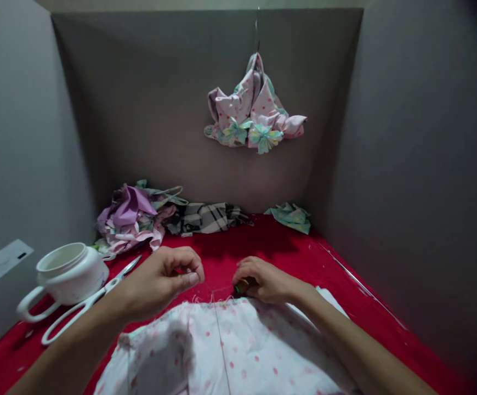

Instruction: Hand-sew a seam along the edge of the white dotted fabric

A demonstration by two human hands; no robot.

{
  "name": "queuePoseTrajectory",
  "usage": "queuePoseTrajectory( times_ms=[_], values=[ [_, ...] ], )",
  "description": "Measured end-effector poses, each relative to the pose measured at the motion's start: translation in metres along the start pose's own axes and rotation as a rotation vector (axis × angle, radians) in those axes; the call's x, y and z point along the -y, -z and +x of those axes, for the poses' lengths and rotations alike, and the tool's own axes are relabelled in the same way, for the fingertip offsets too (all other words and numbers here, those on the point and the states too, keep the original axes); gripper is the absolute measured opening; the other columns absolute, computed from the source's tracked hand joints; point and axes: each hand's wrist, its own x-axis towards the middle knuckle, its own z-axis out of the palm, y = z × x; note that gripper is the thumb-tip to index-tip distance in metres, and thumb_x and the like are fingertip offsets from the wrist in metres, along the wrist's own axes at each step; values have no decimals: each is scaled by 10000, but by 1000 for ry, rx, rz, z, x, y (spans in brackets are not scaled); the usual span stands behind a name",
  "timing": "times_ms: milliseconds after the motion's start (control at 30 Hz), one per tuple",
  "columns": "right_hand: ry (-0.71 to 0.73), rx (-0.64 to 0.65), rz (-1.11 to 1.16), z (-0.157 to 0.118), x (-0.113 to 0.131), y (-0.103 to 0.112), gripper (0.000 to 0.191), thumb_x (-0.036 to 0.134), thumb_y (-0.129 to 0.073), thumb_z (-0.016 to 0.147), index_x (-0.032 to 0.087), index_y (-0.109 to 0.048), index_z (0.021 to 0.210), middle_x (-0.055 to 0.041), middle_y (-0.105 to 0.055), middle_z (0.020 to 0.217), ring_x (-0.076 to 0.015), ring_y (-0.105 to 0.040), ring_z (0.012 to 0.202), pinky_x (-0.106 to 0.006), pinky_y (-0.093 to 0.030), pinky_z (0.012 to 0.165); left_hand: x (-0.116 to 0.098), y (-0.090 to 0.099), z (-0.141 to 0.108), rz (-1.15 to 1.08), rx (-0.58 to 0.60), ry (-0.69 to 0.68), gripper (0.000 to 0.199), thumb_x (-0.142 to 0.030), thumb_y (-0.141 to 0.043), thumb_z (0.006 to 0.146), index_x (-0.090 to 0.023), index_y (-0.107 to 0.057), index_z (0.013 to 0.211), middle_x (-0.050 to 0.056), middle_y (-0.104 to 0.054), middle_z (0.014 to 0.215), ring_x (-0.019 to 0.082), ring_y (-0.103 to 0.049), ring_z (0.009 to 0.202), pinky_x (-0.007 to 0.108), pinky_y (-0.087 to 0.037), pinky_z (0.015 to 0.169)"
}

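My left hand (160,282) hangs over the red cloth with thumb and forefinger pinched together, apparently on a fine thread (217,289). The thread runs across the gap toward my right hand (267,280), whose fingers curl around a small green and yellow spool (240,286), mostly hidden. Both hands are just above the edge of a white fabric with pink dots (222,351), which has a frayed top edge and a vertical seam.
White-handled scissors (94,296) lie left of my left hand, beside a white lidless jar (68,272). Crumpled fabric pieces (134,216) sit along the back of the red table cover (337,291). A pink and mint garment (255,107) hangs on the grey back wall (140,109).
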Motion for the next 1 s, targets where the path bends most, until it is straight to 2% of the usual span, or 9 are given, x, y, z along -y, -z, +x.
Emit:
queuePoseTrajectory(
  times_ms=[67,133,333,467,600,733,800,900,1000],
  values=[
    [-52,-76,19,-2,-3,3,368,23,-524,581,192,-582,904,-34,-568,874,-159,-519,788,-266,-414,707,1,3,-1,-35,-21,21,106,-198,-474,692,-134,-501,611,-22,-435,596,81,-349,539,201,-286,510],
    [-103,-183,76,-7,-7,13,366,32,-516,587,179,-558,920,-41,-531,911,-150,-505,789,-251,-407,687,3,7,-1,-68,-29,58,105,-213,-477,689,-135,-491,620,-38,-401,550,72,-315,501,196,-257,475],
    [-321,-320,530,-34,-13,62,266,178,-597,600,185,-553,863,17,-489,707,-105,-450,597,-205,-370,521,20,16,10,-83,-91,136,122,-236,-478,690,-133,-479,624,-63,-358,486,58,-288,456,184,-224,445],
    [-299,-500,951,-44,-12,69,372,331,-639,561,212,-532,897,-51,-537,916,-135,-496,629,-210,-386,452,28,15,16,-95,-104,126,119,-232,-486,678,-127,-495,624,-61,-366,484,56,-289,454,179,-222,438],
    [-258,-627,1142,-43,-11,67,345,379,-515,702,262,-512,1027,-65,-521,1053,-141,-530,720,-191,-411,435,31,13,20,-40,-207,92,112,-222,-479,674,-126,-513,629,-56,-379,487,63,-306,465,182,-241,448],
    [-251,-715,1160,-35,-11,68,337,394,-494,733,281,-517,1050,-38,-538,1036,-130,-543,808,-168,-445,459,33,13,23,71,-340,35,139,-224,-455,708,-136,-525,626,-43,-417,509,78,-347,484,188,-272,463],
    [-342,-736,1098,-30,-15,65,359,347,-591,670,268,-533,1016,-30,-570,958,-139,-566,768,-198,-476,505,35,12,25,163,-407,-1,155,-214,-436,729,-140,-533,634,-26,-464,543,93,-398,517,200,-311,497],
    [-534,-782,779,-20,-30,51,361,233,-669,572,201,-568,918,-29,-603,796,-165,-592,658,-281,-501,553,38,8,25,372,-581,-96,161,-188,-421,752,-143,-550,668,15,-539,659,126,-479,631,234,-354,595],
    [-576,-876,477,-13,-44,39,282,182,-648,542,163,-598,819,-67,-624,808,-214,-603,744,-307,-495,606,39,-2,23,486,-674,-193,154,-163,-412,770,-151,-548,699,27,-541,687,132,-495,650,242,-361,601]
  ],
)
